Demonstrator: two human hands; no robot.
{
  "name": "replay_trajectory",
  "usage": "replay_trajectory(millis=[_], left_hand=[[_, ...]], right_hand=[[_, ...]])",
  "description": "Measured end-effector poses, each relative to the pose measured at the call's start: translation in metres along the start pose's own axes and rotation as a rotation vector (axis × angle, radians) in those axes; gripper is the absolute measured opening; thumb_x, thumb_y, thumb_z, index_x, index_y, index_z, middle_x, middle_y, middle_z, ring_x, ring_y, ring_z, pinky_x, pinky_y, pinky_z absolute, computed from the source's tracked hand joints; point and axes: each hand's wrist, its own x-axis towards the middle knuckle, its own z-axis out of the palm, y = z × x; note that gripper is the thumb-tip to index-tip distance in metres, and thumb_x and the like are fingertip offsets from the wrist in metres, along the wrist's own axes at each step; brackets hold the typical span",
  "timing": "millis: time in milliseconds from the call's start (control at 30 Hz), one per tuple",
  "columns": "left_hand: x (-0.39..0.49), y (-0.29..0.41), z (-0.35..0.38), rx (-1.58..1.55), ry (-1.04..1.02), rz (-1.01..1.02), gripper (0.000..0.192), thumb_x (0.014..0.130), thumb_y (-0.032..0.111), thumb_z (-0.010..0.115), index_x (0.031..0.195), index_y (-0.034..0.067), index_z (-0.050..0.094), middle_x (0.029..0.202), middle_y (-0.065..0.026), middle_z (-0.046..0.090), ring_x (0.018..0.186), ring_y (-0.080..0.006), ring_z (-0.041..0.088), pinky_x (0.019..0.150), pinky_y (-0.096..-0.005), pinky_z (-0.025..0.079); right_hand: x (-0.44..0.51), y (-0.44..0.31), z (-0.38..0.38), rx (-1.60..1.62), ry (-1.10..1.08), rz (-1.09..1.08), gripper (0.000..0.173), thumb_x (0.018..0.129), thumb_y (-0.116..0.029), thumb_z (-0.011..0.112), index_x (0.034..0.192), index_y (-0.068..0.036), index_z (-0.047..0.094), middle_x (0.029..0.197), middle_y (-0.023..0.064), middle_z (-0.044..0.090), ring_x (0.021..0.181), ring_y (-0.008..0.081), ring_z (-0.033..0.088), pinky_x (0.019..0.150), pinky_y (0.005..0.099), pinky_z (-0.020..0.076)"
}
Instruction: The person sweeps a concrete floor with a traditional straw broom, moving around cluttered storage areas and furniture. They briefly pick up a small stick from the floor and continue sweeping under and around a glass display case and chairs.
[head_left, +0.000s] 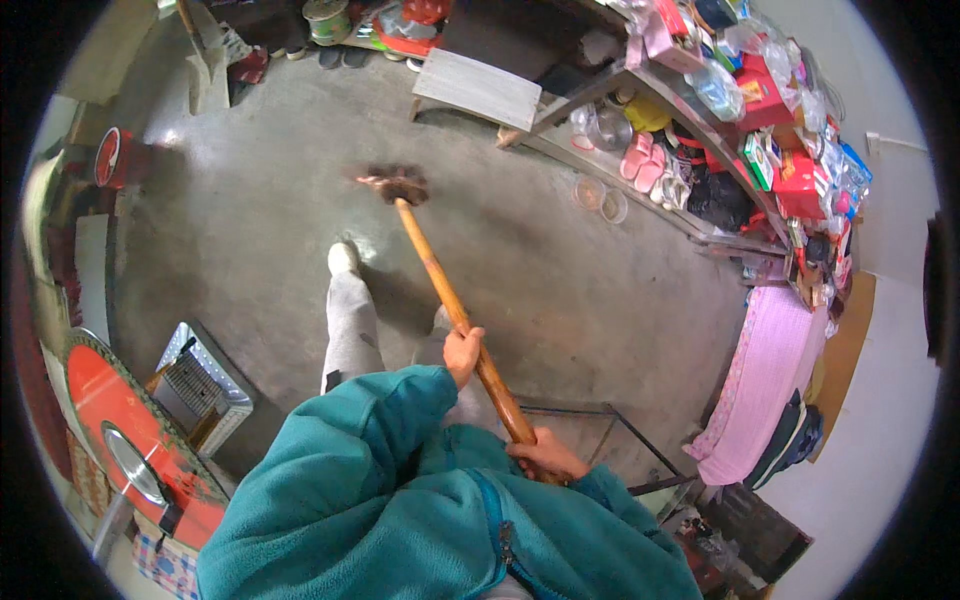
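Note:
Both my hands grip a long wooden pole (431, 262) that slants from my waist out over the grey concrete floor. My left hand (462, 354) is closed round it at about mid-length. Lower down, by the zip of my teal fleece, my right hand (547, 456) holds the near end. At the far end is a dark, brownish mop head (394, 182), blurred, low over or on the floor. Its strands spread to the left. My left shoe (343, 257) stands short of the mop head; the other foot is partly hidden behind the pole.
A white wooden bench (478, 88) stands ahead beside a cluttered shelf (712, 127), with pink slippers (643, 161) and plastic tubs (601, 200) low down. A red bucket (111, 157) and a shovel (208, 79) are at the upper left; a red round table (124, 412) is near left.

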Motion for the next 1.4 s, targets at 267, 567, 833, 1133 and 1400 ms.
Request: replay_trajectory(millis=[267, 567, 833, 1133, 1400], left_hand=[[0.001, -0.053, 0.045, 0.316, -0.378, 0.044, 0.052, 0.082, 0.042, 0.059, 0.105, -0.005, 0.053, 0.098, -0.0140, 0.057, 0.092, -0.0194, 0.052, 0.079, -0.0333, 0.041], [-0.003, -0.126, -0.042, 0.544, -0.328, 0.181, 0.022, 0.081, 0.027, 0.058, 0.088, 0.007, 0.061, 0.078, -0.0115, 0.063, 0.073, -0.0266, 0.061, 0.065, -0.0348, 0.047], [-0.008, -0.168, -0.058, 0.501, -0.348, 0.088, 0.020, 0.081, 0.024, 0.059, 0.090, 0.006, 0.061, 0.079, -0.0129, 0.064, 0.072, -0.0258, 0.062, 0.065, -0.0325, 0.048], [-0.004, -0.173, -0.044, 0.373, -0.358, 0.017, 0.015, 0.083, 0.016, 0.057, 0.089, 0.003, 0.060, 0.077, -0.0086, 0.063, 0.071, -0.0162, 0.059, 0.064, -0.0289, 0.047], [-0.001, -0.170, -0.048, 0.340, -0.350, 0.001, 0.016, 0.087, 0.016, 0.054, 0.091, 0.001, 0.057, 0.076, -0.0057, 0.060, 0.069, -0.0115, 0.055, 0.061, -0.0257, 0.045]], right_hand=[[0.030, 0.095, -0.009, 0.225, 0.236, -0.053, 0.020, 0.074, -0.014, 0.062, 0.084, 0.000, 0.052, 0.060, 0.0060, 0.053, 0.046, 0.0150, 0.053, 0.043, 0.0297, 0.0425], [0.139, 0.094, -0.070, 0.207, 0.538, -0.251, 0.016, 0.071, -0.005, 0.060, 0.080, -0.003, 0.047, 0.057, 0.0051, 0.049, 0.043, 0.0142, 0.050, 0.039, 0.0290, 0.0407], [0.181, 0.128, -0.116, 0.206, 0.551, -0.168, 0.016, 0.069, -0.005, 0.060, 0.080, -0.001, 0.048, 0.056, 0.0050, 0.051, 0.041, 0.0141, 0.049, 0.038, 0.0286, 0.0404], [0.239, 0.153, -0.232, 0.128, 0.616, -0.112, 0.009, 0.068, -0.006, 0.059, 0.071, -0.002, 0.052, 0.053, 0.0048, 0.050, 0.039, 0.0151, 0.049, 0.036, 0.0301, 0.0390], [0.192, 0.192, -0.141, 0.217, 0.421, -0.042, 0.014, 0.069, -0.011, 0.060, 0.071, -0.002, 0.049, 0.054, 0.0062, 0.050, 0.043, 0.0165, 0.049, 0.040, 0.0306, 0.0380]])
